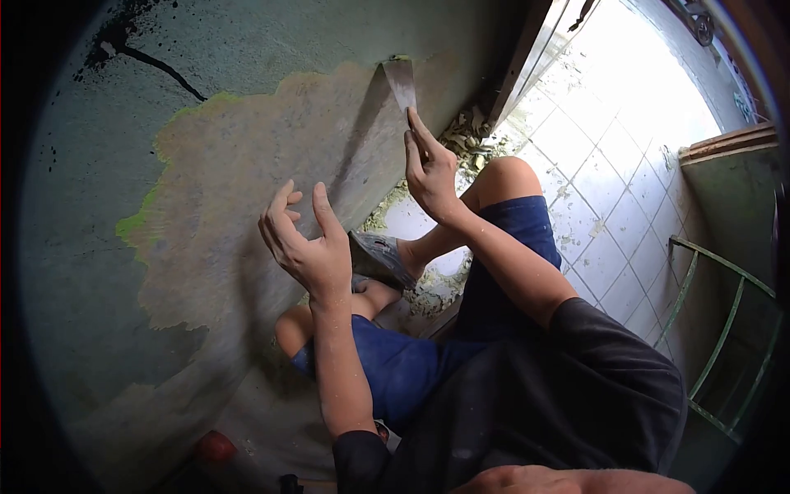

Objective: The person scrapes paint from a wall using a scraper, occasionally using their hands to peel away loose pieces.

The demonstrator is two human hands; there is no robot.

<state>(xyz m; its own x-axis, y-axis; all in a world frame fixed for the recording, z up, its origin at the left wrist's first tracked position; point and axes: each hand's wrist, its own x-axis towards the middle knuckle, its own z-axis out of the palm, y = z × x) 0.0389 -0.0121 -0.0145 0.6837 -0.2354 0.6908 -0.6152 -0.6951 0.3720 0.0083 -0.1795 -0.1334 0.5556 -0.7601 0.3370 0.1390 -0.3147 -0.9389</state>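
Note:
My right hand (432,173) is wrapped round a scraper (401,85), its forefinger stretched along the tool. The flat metal blade points up and its wide edge meets the wall at the top of a bare patch. My left hand (309,247) is raised in front of the wall, fingers curved and thumb apart, with nothing in it. Behind both hands, the green-painted wall (90,189) has a large stripped beige patch (239,156) with bright green edges.
Paint flakes (469,148) lie along the foot of the wall and on the tiled floor (609,198). An open doorway is at the upper right. A green metal frame (724,337) stands at the right. Something red (216,446) is at the lower left.

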